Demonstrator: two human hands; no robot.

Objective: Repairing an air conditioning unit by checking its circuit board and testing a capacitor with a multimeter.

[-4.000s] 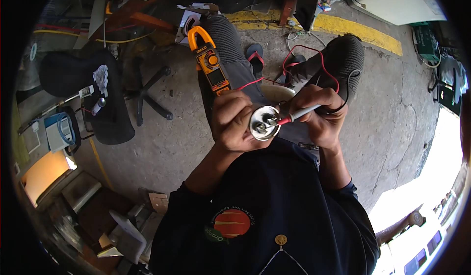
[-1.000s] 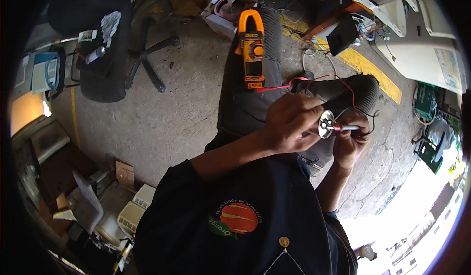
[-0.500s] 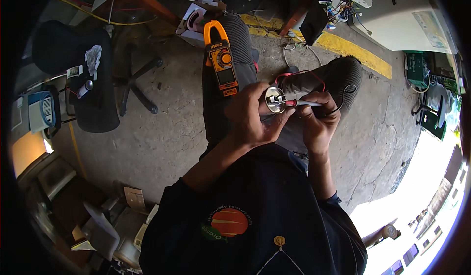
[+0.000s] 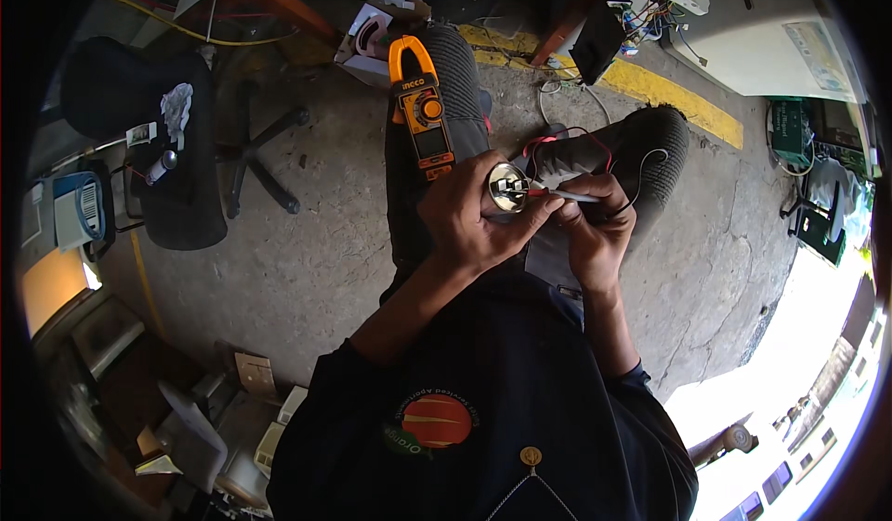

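A round metal-topped capacitor (image 4: pixel 506 188) with raised terminals is in my left hand (image 4: pixel 462 222), whose fingers wrap round its body. My right hand (image 4: pixel 597 230) pinches a slim test probe (image 4: pixel 578 197), grey-white with a red front part. The red end points left and reaches the capacitor's rim, close beside the terminals. Whether its tip touches a terminal I cannot tell. My left thumb extends to the fingers of my right hand, near the probe. On my left thigh lies an orange and black clamp meter (image 4: pixel 427 112), jaw pointing away from me.
A thin red lead (image 4: pixel 609 152) loops over my right knee. Left stands a black office chair (image 4: pixel 186 210) with a crumpled cloth and a can on it. An opened carton (image 4: pixel 367 43) sits beyond my left knee. Bundled wires (image 4: pixel 646 21) hang at the far right, beside a white cabinet (image 4: pixel 743 52).
My left hand has moved slightly left with the capacitor. My right hand and the probe have followed a little to the left. The clamp meter has stayed on my thigh.
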